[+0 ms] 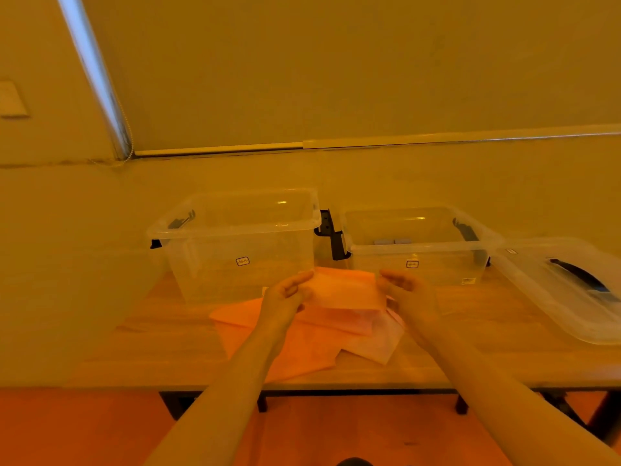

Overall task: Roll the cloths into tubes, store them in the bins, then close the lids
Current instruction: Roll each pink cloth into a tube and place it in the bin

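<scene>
1. Hands are raised over the middle of the worktop (174, 344): the left hand (285, 294) and the right hand (403, 290) each pinch one end of an orange cloth (346, 290), which is held up between them.
2. More cloths (312, 344), orange and pale pink, are spread flat under the held one, at 6 o'clock from it.
3. Two clear bins are set at 12 o'clock, both without lids: the left bin (235, 250) is taller, and the right bin (420, 250) is just beside it.
4. One clear lid (571, 290) with a dark handle is laid at 3 o'clock, near the right bin.
</scene>
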Demonstrator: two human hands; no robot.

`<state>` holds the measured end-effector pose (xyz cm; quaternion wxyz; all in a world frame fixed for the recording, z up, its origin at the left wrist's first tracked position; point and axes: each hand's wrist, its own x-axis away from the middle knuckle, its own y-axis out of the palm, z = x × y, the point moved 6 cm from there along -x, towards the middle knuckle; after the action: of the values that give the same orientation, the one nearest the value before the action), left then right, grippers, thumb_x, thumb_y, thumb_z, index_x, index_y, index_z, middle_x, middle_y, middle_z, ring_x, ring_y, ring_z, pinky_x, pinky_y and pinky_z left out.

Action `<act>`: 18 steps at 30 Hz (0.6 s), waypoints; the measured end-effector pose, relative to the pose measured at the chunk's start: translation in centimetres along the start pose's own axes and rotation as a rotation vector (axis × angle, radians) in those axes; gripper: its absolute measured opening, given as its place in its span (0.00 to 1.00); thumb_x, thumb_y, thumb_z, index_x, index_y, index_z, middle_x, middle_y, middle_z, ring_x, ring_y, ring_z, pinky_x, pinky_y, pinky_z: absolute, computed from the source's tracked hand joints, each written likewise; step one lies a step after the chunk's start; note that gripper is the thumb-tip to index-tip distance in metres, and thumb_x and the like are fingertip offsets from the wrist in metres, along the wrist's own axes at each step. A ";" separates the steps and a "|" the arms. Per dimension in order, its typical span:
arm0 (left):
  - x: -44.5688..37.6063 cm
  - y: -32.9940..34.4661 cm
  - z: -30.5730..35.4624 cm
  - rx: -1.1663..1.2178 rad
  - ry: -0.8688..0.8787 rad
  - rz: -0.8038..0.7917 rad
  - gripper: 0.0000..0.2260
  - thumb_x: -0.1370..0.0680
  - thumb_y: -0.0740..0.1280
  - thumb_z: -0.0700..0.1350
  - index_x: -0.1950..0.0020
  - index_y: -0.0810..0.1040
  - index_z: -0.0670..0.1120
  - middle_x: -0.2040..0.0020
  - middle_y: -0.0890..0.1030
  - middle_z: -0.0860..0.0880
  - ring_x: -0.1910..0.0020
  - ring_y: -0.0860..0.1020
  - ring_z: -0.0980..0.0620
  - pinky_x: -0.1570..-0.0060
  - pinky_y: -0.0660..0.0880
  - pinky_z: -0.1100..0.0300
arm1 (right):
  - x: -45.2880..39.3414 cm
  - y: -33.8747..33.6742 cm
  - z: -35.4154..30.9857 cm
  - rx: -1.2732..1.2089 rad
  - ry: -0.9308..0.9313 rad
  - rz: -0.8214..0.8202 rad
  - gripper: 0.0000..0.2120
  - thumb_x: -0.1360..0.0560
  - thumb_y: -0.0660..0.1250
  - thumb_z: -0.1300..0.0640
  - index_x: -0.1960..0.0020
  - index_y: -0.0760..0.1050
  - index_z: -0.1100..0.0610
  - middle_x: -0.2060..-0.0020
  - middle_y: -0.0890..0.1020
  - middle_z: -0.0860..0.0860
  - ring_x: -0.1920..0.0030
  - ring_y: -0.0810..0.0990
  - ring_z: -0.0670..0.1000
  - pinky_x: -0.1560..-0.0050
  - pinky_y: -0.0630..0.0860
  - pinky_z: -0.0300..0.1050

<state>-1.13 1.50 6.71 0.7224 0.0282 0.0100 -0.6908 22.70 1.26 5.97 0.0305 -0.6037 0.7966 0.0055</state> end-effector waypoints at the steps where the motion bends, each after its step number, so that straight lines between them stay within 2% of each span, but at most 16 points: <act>1: -0.1 0.0 -0.6 0.001 -0.017 -0.010 0.14 0.24 0.68 0.38 0.47 0.80 0.58 0.35 0.75 0.49 0.40 0.75 0.47 0.47 0.75 0.57 | 0.1 0.3 0.8 0.003 0.038 -0.047 0.18 0.26 0.70 0.58 0.37 0.75 0.51 0.42 0.78 0.49 0.44 0.78 0.51 0.49 0.80 0.48; 4: -0.5 -0.2 -2.6 -0.004 -0.062 -0.020 0.13 0.24 0.68 0.39 0.47 0.80 0.57 0.33 0.74 0.48 0.39 0.75 0.47 0.42 0.76 0.51 | 0.4 0.5 3.2 0.063 0.160 -0.124 0.23 0.28 0.73 0.60 0.35 0.74 0.50 0.40 0.76 0.49 0.42 0.77 0.54 0.46 0.80 0.53; 6: -0.7 -0.4 -3.7 -0.015 -0.072 -0.014 0.14 0.24 0.68 0.39 0.47 0.81 0.58 0.31 0.72 0.48 0.36 0.73 0.46 0.40 0.75 0.47 | 0.6 0.5 4.9 -0.027 0.285 -0.113 0.22 0.29 0.72 0.65 0.36 0.74 0.54 0.38 0.76 0.53 0.43 0.78 0.56 0.50 0.81 0.51; 8: -0.8 -0.5 -4.2 -0.028 -0.071 -0.008 0.15 0.24 0.68 0.39 0.46 0.81 0.59 0.31 0.73 0.47 0.35 0.72 0.44 0.45 0.76 0.52 | 1.0 0.6 6.0 -0.147 0.397 -0.089 0.21 0.29 0.70 0.69 0.37 0.74 0.60 0.37 0.75 0.59 0.43 0.78 0.57 0.57 0.81 0.46; 10: -0.8 -0.5 -4.6 -0.039 -0.070 -0.009 0.15 0.23 0.68 0.38 0.45 0.81 0.58 0.32 0.73 0.45 0.35 0.72 0.41 0.54 0.75 0.59 | 1.1 0.4 6.5 -0.203 0.431 -0.045 0.19 0.30 0.70 0.72 0.39 0.75 0.65 0.38 0.75 0.61 0.42 0.77 0.59 0.59 0.80 0.44; 11: -0.9 -0.6 -4.8 -0.041 -0.070 -0.012 0.15 0.23 0.67 0.38 0.45 0.81 0.58 0.32 0.74 0.44 0.34 0.72 0.40 0.54 0.75 0.60 | 1.2 0.3 6.4 -0.208 0.437 -0.029 0.18 0.30 0.71 0.73 0.41 0.75 0.66 0.40 0.76 0.61 0.42 0.77 0.59 0.59 0.79 0.44; 14: -0.9 -0.5 -5.1 -0.059 -0.079 -0.020 0.16 0.23 0.67 0.38 0.46 0.81 0.60 0.32 0.74 0.44 0.34 0.72 0.40 0.44 0.76 0.52 | 1.9 0.3 5.9 -0.196 0.493 -0.040 0.08 0.27 0.69 0.70 0.49 0.76 0.65 0.49 0.78 0.59 0.52 0.79 0.55 0.63 0.80 0.42; 15: -0.8 -0.5 -5.1 -0.062 -0.081 -0.018 0.16 0.23 0.67 0.38 0.46 0.81 0.60 0.32 0.74 0.44 0.35 0.72 0.41 0.44 0.76 0.52 | 2.1 0.4 5.8 -0.197 0.515 -0.067 0.07 0.27 0.69 0.69 0.50 0.76 0.64 0.51 0.79 0.59 0.54 0.80 0.54 0.65 0.81 0.42; 18: -0.6 -0.5 -4.9 -0.047 -0.077 -0.018 0.16 0.23 0.67 0.38 0.47 0.80 0.59 0.35 0.76 0.43 0.43 0.77 0.45 0.54 0.76 0.59 | 2.4 0.8 5.8 -0.171 0.544 -0.141 0.11 0.27 0.70 0.66 0.45 0.76 0.63 0.48 0.80 0.59 0.48 0.80 0.56 0.62 0.81 0.44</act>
<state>-1.52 2.34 1.87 0.7164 -0.0154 -0.0012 -0.6976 21.56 -0.58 0.01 -0.2350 -0.6371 0.7283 -0.0913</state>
